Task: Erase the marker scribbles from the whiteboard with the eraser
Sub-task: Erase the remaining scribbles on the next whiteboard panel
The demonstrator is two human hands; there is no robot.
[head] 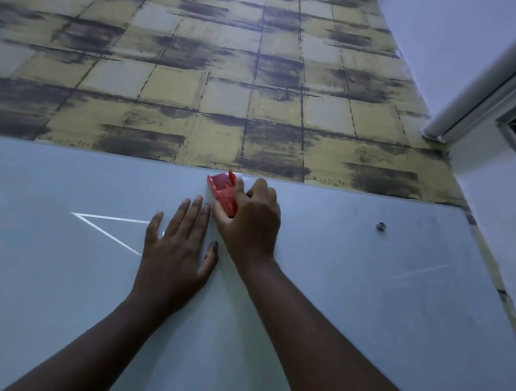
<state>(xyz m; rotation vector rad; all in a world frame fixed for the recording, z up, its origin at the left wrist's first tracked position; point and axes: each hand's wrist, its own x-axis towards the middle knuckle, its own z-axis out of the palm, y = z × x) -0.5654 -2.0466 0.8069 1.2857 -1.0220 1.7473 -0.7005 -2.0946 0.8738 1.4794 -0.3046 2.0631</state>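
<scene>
1. Two bare forearms enter from the near edge and reach toward the far edge of the whiteboard (365, 290).
2. Left hand (176, 251): grip apart, fingers straight and spread, palm pressed flat on the board. It holds nothing. It partly covers a bright triangular reflection (105, 226) on the glossy surface.
3. Right hand (250, 225): grip clamped on the red eraser (222, 190), fingers curled over its right side. The eraser lies against the board, just beside the left fingertips and close to the far board edge.
4. Marker scribbles: only faint, thin streaks (420, 271) show on the right part of the board; whether they are marker or glare cannot be told.
5. A round metal mounting stud (381, 226) sits to the right of the right hand, well apart from it.
6. Edges: the far board edge meets yellow-and-dark checked wallpaper (227, 74). Open board surface extends left, right and near of both hands.
7. A white window frame (480, 87) stands at far right.
8. No legible writing or brand appears on the eraser or board.
</scene>
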